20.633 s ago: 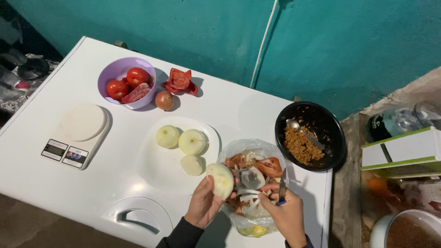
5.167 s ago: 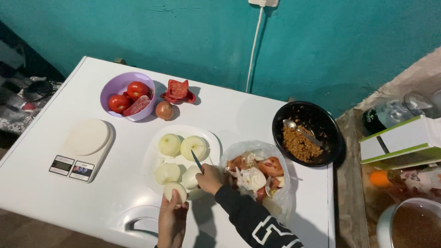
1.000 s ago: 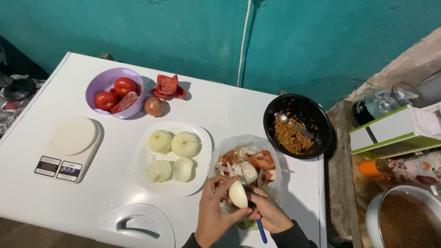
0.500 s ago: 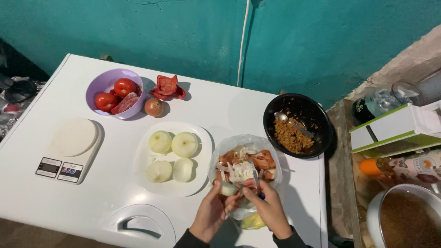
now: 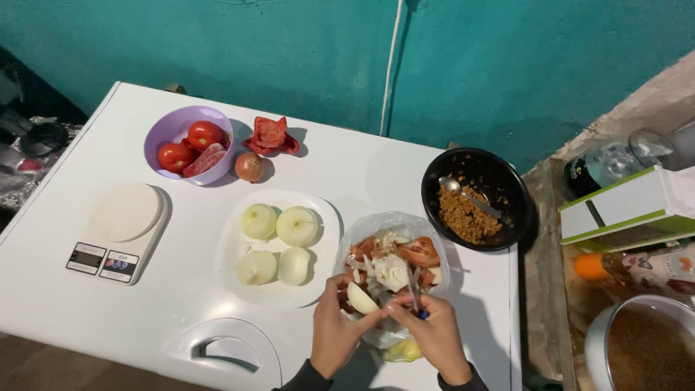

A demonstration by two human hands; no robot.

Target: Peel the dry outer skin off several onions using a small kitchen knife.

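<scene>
left hand (image 5: 334, 334) grasps a pale peeled onion piece (image 5: 360, 298) over the clear plastic bag of peels and scraps (image 5: 391, 264) | right hand (image 5: 434, 334) clenched on a blue-handled knife (image 5: 415, 295), blade beside the onion | white plate with four peeled onions (image 5: 318, 286) just left on the white bench (image 5: 347, 166)

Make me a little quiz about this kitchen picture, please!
1. How many peeled onions lie on the white round plate?
2. True or false: the purple plastic bowl holds red tomatoes.
3. What does the left hand hold: A) a pale onion piece, B) a metal spoon, C) a kitchen scale?

Key:
1. Four.
2. True.
3. A; the right hand pinches it too, over the clear plastic bag of peelings.
</scene>
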